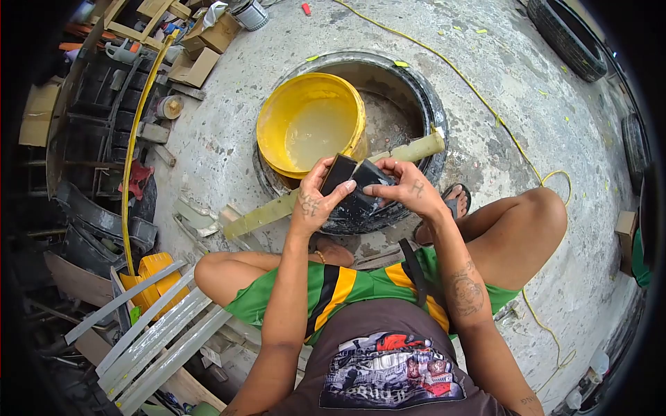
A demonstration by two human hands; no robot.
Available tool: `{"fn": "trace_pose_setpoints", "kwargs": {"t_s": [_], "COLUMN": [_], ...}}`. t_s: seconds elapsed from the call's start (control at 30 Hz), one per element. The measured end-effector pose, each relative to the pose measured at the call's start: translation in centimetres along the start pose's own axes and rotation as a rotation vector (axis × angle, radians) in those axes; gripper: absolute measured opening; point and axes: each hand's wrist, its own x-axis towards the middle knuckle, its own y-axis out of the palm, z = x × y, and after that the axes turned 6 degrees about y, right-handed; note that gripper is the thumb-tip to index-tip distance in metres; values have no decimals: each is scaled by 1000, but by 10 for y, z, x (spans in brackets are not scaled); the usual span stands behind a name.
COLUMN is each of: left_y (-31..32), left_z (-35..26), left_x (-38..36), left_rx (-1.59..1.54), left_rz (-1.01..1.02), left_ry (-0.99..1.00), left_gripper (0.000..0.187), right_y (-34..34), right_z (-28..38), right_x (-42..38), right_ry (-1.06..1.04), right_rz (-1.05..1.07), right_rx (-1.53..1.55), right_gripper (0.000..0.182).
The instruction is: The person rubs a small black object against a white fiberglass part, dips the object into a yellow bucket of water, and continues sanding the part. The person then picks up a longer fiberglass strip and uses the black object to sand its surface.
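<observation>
We are pinching one black block (338, 175) in the left hand (313, 201) and one dark piece (372, 179) in the right hand (415, 187), both above the tire (436, 111), beside one yellow bucket (277, 114); handling seemingly under way, portions done and left indiscernible.

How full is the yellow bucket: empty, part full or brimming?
Part full: cloudy liquid lies inside the yellow bucket, with bare wall showing above it. Its depth cannot be told.

The yellow bucket (275, 149) holds cloudy liquid. Just below and right of it, the left hand (409, 186) and right hand (316, 196) hold dark pieces (338, 174).
</observation>
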Motion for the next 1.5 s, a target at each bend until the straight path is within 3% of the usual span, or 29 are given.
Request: {"fn": "trace_pose_setpoints", "kwargs": {"t_s": [0.03,0.1,0.13,0.2,0.3,0.33,0.37,0.43,0.47,0.63,0.7,0.77,0.87,0.97,1.23,1.5], "left_y": [-2,-6,-4,2,37,43,45,45,40,36,43,48,50,43,39,44], "left_z": [1,23,22,49,57,52,46,35,32,24,30,33,37,28,29,16], "left_x": [0,3,2,-10,-20,-20,-17,-11,-11,-15,-18,-19,-16,-18,-18,-16], "left_rx": [36,-448,-568,-744,-836,-920,-924,-631,-625,-712,-1079,-1019,-777,-794,-859,-913], "left_rz": [5,-127,-178,-111,-22,-64,-63,-228,-209,-172,-117,-79,-220,-151,-134,-201], "left_ry": [-11,27,-48,-115,-66,-46,-52,-131,-154,-109,-56,-36,-136,-141,-143,-205], "left_gripper": [48,61,74,82,87,72,72,59,51,58,62,60,54,52,58,48], "right_y": [0,2,7,15,27,29,26,15,12,10,19,21,19,17,17,12], "right_z": [0,-2,1,3,-14,-19,-20,-17,-11,-11,-16,-17,-18,-10,-10,-12], "right_x": [0,0,0,-1,4,3,2,1,-2,0,2,2,2,-2,0,1], "right_ry": [-15,-58,-89,-141,-105,-95,-91,-254,-143,-115,-87,-56,-118,-167,-180,-200], "right_rz": [8,9,-24,-36,-72,-108,-114,-313,-310,-254,-173,-169,-154,-152,-178,-164], "right_rx": [-29,65,266,530,578,479,480,-98,-34,63,278,167,205,137,26,27], "right_gripper": [30,31,31,32,34,28,28,22,23,24,22,22,38,47,34,32]}}
